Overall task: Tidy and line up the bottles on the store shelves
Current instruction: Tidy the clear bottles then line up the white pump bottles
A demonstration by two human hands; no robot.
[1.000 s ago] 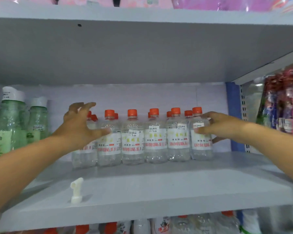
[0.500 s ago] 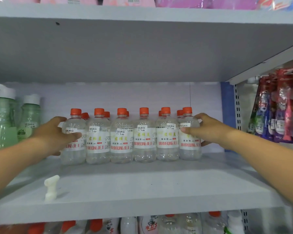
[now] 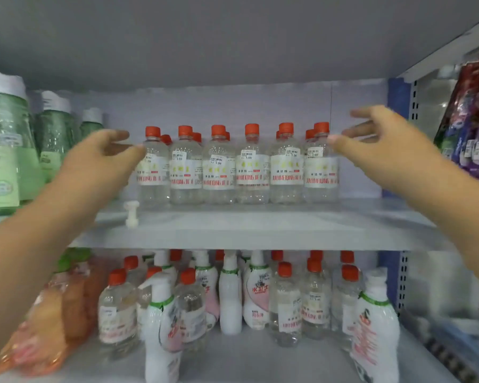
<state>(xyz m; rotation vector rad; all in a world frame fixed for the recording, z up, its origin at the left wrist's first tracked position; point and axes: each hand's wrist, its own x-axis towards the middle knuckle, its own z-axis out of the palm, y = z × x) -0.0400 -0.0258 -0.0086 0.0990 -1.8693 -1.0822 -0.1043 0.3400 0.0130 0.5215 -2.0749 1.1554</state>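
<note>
A tight row of several clear bottles (image 3: 252,164) with orange caps and white labels stands on the middle grey shelf (image 3: 246,230), with more of the same behind. My left hand (image 3: 105,158) is at the row's left end, fingers spread, thumb tip at the leftmost bottle (image 3: 153,172). My right hand (image 3: 371,142) is at the right end, fingers spread, thumb tip by the rightmost bottle (image 3: 321,167). Neither hand grips a bottle.
Green bottles (image 3: 9,145) with white caps stand at the shelf's left. A small white plastic piece (image 3: 130,213) stands near the shelf front. The lower shelf holds mixed white and clear bottles (image 3: 230,297) and orange packs (image 3: 50,322). Hanging packets (image 3: 473,120) are at right.
Both hands have let go of the end bottles and lifted with fingers spread. The view has dropped, so the lower shelf shows.
</note>
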